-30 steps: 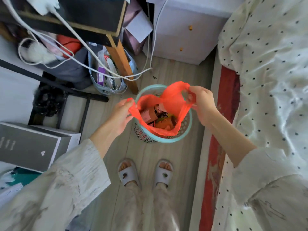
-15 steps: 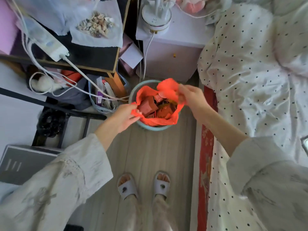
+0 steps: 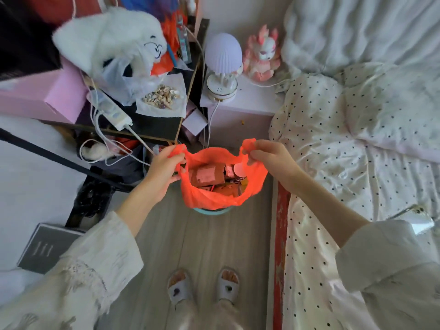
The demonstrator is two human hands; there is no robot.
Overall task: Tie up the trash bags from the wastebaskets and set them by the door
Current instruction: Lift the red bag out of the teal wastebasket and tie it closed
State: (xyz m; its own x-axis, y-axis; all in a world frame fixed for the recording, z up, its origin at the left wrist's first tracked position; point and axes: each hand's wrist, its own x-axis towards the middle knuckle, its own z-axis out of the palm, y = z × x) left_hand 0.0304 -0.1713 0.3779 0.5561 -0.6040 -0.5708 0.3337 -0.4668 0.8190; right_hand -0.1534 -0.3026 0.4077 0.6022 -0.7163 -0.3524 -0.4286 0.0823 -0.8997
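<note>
Now we pinch the orange trash bag [image 3: 221,198] handles in curled fingers, left hand [image 3: 164,169] and right hand [image 3: 271,158], above the wastebasket [image 3: 209,211].

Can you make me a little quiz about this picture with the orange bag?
1. True or false: the bag is already tied shut.
2. What holds the bag's two top corners? A) both hands B) the left hand only C) the right hand only
3. Fill in: the teal rim showing under the bag belongs to the ____.

Key: 1 false, its mouth is open and boxes show inside. 2 A, one hand on each corner. 3 wastebasket.
</note>
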